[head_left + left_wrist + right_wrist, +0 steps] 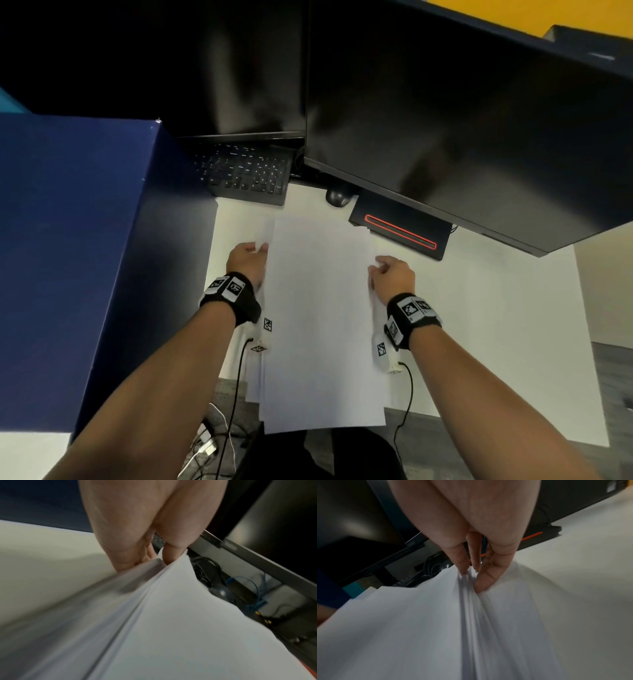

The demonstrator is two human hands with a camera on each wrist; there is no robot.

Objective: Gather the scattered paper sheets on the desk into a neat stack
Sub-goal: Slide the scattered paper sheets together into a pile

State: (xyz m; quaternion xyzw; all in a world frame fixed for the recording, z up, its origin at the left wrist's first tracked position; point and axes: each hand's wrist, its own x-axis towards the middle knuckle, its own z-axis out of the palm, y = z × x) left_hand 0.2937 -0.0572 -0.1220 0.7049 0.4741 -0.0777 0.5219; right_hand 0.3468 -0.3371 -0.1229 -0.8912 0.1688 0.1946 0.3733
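A stack of white paper sheets hangs between my two hands above the white desk, its near end past the desk's front edge. My left hand pinches the stack's left long edge near the far end. In the left wrist view the left hand has thumb and fingers closed on the paper stack, whose layered edges are blurred. My right hand grips the right long edge. The right wrist view shows the right hand with fingertips on the sheets' edges and the thumb pressed against the paper stack.
A black keyboard and a mouse lie at the back of the desk under two dark monitors. A monitor base with a red line stands right of the stack's far end. A blue partition walls the left side. Cables lie on the floor.
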